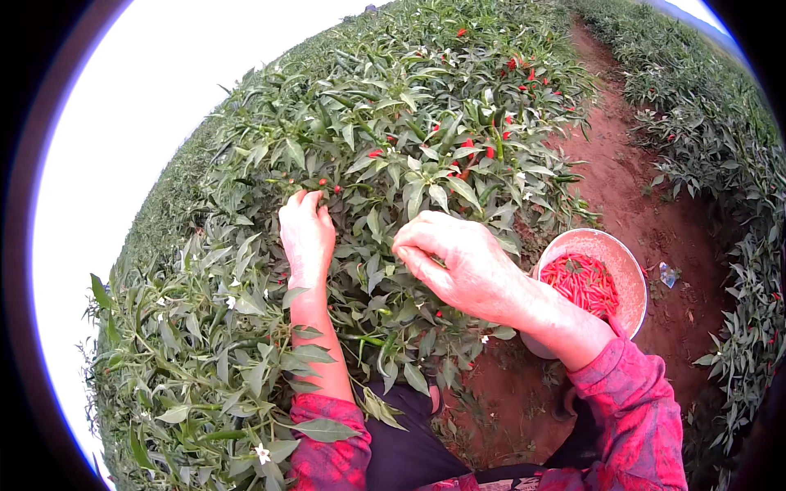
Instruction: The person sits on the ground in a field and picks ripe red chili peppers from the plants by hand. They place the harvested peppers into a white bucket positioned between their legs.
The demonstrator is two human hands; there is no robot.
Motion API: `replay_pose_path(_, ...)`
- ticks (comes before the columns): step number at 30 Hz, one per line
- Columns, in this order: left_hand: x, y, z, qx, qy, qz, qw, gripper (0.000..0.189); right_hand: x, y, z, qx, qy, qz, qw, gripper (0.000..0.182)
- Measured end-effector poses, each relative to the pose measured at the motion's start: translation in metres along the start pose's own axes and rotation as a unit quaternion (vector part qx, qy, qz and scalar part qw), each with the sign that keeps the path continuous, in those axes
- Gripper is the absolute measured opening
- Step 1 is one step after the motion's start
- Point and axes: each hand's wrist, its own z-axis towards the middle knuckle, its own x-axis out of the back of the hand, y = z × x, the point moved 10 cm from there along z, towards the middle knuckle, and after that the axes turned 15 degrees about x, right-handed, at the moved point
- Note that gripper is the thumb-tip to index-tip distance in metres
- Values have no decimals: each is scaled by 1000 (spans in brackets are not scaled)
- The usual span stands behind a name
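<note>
Chili pepper plants (374,233) with green and red pods fill the view before me. My left hand (309,230) reaches into the leaves, its fingertips just below small red chili peppers (323,182); what they touch is hidden. My right hand (445,255) is over the foliage with thumb and fingers brought together; whether anything is between them cannot be seen. More red chilies (468,147) hang among the leaves beyond it. A round bucket (632,288) stands to the right, partly behind my right forearm, with many picked red chilies (580,282) inside.
A reddish dirt path (620,166) runs between the rows. Another row of pepper plants (724,129) borders it on the right. A small crumpled wrapper (668,274) lies on the soil beside the bucket. Leafy branches overhang my left forearm.
</note>
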Motion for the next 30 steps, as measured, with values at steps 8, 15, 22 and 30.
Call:
replay_pose_path(8, -132, 92, 9, 137, -385, -460, 788, 34, 15, 178, 26, -187, -51, -316, 929, 17)
replay_pose_path(15, -185, 111, 6, 19, -348, -247, 904, 75, 38, 196, -43, -184, -77, -298, 933, 14)
replay_pose_path(22, -174, 124, -30, 42, -303, -162, 938, 37, 49, 147, -80, -195, 23, -201, 960, 18)
replay_pose_path(30, -159, 106, -41, -32, -196, -219, 955, 22, 22, 156, -104, -447, 179, 323, 815, 22)
